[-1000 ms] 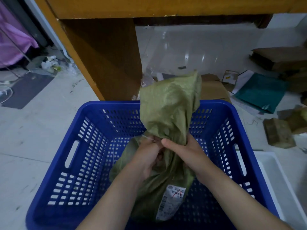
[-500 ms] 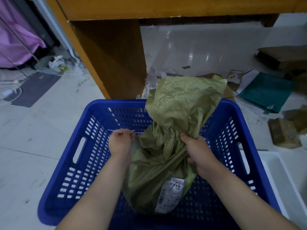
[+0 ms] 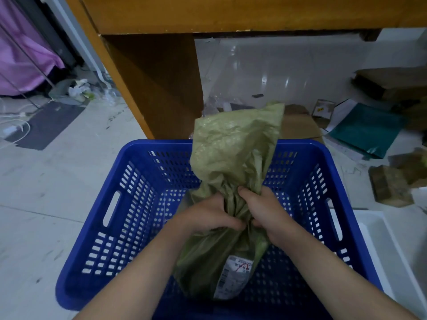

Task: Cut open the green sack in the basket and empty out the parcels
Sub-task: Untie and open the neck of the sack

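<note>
Hands meet at centre frame: left hand (image 3: 208, 213) and right hand (image 3: 265, 213), fingers closed, grip the bunched neck of the green sack (image 3: 233, 158) standing in the blue basket (image 3: 129, 204).

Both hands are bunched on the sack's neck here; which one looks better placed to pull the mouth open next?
Probably the right hand: it grips higher on the green sack, just under the loose top flap. The left hand clamps the gathered neck lower, suited to steadying the sack in the blue basket.
</note>
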The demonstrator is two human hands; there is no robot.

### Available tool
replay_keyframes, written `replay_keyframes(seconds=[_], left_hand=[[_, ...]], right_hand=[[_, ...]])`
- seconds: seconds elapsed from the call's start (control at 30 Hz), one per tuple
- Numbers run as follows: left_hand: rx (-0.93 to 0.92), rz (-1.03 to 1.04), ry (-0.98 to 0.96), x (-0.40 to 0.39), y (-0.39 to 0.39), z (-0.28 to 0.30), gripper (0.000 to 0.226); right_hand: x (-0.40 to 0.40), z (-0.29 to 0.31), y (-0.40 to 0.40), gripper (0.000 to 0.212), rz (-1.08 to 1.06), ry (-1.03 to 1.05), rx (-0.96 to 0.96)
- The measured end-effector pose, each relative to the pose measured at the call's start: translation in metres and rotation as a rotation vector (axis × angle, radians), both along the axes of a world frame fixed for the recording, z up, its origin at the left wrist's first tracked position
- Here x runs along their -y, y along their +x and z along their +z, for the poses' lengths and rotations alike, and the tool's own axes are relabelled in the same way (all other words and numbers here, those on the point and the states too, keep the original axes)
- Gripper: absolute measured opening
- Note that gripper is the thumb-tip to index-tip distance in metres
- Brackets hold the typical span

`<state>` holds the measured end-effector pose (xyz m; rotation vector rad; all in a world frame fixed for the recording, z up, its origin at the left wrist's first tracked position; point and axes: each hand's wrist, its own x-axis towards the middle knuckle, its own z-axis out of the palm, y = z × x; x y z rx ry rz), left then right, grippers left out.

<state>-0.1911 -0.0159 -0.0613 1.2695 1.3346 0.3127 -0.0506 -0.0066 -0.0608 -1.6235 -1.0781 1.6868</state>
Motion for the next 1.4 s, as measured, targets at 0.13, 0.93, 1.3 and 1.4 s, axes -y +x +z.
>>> replay_keyframes(seconds=[0.13, 0.93, 1.3, 1.4], left_hand=[[-0.100, 0.079, 0.247, 0.002, 0.010, -0.004, 0.026], [0.177, 0.525, 0.265, 0.003, 0.027, 0.106, 0.027], [0.228, 0.674, 0.086, 0.024, 0.029, 0.141, 0.039], [0.398, 0.778, 0.067, 0.027, 0.023, 0.151, 0.035]], right_hand=[[0.000, 0.010, 0.002, 0.010, 0.041, 0.051, 0.047], [-0.005, 0.129, -0.030, 0.049, 0.062, 0.286, 0.225], [0.023, 0.158, -0.013, 0.046, 0.074, 0.303, 0.082], [0.024, 0.147, 0.000, 0.071, 0.017, 0.316, 0.164]])
